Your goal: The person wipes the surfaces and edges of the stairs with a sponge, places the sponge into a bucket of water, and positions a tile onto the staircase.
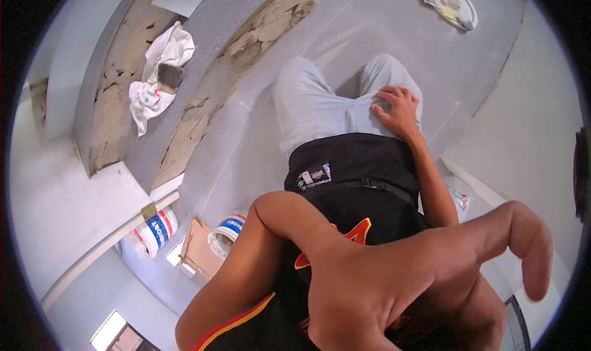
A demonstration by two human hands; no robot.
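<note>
Large and close to the camera, my left hand (394, 277) reaches across the lower right, its visible fingers bent and spread apart. Nothing shows between them; part of the hand is cut off at the bottom edge. My right hand (399, 111) rests on the light trousers (314, 108) at the thigh, fingers apart and holding nothing. Between the arms, a black strapped bag or apron (351, 160) lies across the waist, over a black shirt with red and yellow trim.
White cloths (169, 46) and a dark block (169, 78) lie on a rough-edged step (212, 99) at left. Two labelled buckets (159, 231) (228, 233) and cardboard (200, 251) are lower left. A round white lid (471, 12) holds small items at upper right.
</note>
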